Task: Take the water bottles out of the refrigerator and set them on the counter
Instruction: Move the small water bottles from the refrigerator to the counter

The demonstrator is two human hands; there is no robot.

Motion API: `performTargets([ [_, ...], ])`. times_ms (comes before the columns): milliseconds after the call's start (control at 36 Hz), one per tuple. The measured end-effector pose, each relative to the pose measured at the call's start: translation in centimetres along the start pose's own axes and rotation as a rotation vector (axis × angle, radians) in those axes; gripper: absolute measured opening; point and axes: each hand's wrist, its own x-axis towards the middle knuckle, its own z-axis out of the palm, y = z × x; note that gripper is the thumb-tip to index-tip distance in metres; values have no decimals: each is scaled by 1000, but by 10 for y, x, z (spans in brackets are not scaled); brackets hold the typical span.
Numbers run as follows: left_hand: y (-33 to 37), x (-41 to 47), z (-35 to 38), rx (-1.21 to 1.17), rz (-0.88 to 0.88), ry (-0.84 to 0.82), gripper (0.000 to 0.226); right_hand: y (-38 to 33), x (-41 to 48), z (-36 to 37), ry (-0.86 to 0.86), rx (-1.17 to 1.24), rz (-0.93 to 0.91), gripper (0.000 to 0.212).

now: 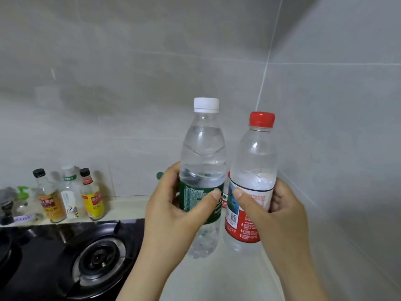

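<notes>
My left hand (171, 205) grips a clear water bottle (202, 161) with a white cap and a green label, fingers and thumb wrapped round the label. My right hand (275, 216) grips a second water bottle (253, 166) with a red cap and a red and white label. Both bottles stand upright, side by side, just above the pale counter (217, 279) near the wall corner. Behind them, a green cap (160, 175) and a bit of another red-labelled bottle (225, 200) peek out, mostly hidden. The refrigerator is out of view.
A black gas stove (65, 257) with a round burner (98, 258) fills the lower left. Several condiment bottles (71, 196) stand along the back ledge at left. Grey tiled walls meet in a corner behind and to the right of the bottles.
</notes>
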Motion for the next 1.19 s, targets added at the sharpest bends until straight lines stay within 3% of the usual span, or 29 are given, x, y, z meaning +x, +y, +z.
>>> performTargets([
  [278,-46,31,4,37,-87,-63,43,37,27,8,68,-81,73,30],
  [472,-76,47,20,45,-133,-58,52,62,54,8,48,-99,112,31],
  [1194,-220,112,88,219,-374,-78,50,200,158,0,48,-152,329,38],
])
